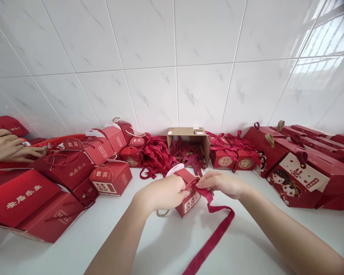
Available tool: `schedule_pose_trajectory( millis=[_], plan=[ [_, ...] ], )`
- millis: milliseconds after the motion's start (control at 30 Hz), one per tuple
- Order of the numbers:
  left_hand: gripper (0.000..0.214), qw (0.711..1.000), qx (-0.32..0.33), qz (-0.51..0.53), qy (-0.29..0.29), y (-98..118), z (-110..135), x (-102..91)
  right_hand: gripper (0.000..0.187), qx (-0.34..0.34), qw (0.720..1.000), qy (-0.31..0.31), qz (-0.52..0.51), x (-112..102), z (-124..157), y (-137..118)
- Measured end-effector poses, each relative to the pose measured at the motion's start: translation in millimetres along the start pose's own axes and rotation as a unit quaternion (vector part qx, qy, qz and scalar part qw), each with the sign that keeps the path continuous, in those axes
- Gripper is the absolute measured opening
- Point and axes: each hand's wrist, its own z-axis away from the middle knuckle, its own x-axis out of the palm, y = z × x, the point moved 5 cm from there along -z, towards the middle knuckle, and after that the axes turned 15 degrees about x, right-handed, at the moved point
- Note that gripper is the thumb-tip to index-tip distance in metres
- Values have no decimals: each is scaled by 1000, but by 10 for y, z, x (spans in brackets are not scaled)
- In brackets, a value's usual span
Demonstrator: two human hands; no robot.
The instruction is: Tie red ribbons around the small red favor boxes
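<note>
A small red gift box with a white handle flap stands on the white table in front of me. My left hand is closed around the box's left side and top. My right hand pinches a dark red ribbon at the box's top. The ribbon loops down to the right and trails toward the near edge of the table.
Red gift boxes pile up at the left and long red boxes at the right. An open cardboard box of ribbons stands by the tiled wall, loose ribbons beside it. Another person's hand reaches in at the far left.
</note>
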Motion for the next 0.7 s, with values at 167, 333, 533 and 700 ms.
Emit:
schedule_pose_trajectory(
  millis=[167,333,533,700],
  plan=[
    [33,999,32,-2,10,48,-44,83,29,2,1000,-22,20,-6,13,-21],
    [40,999,33,-9,30,84,40,23,28,15,1000,4,3,-73,21,-26],
    [27,980,92,-75,160,119,35,-173,31,-1,999,-14,32,-36,23,-48],
    [35,984,112,-16,140,68,-106,-71,32,-7,998,18,56,-37,17,-22]
  ],
)
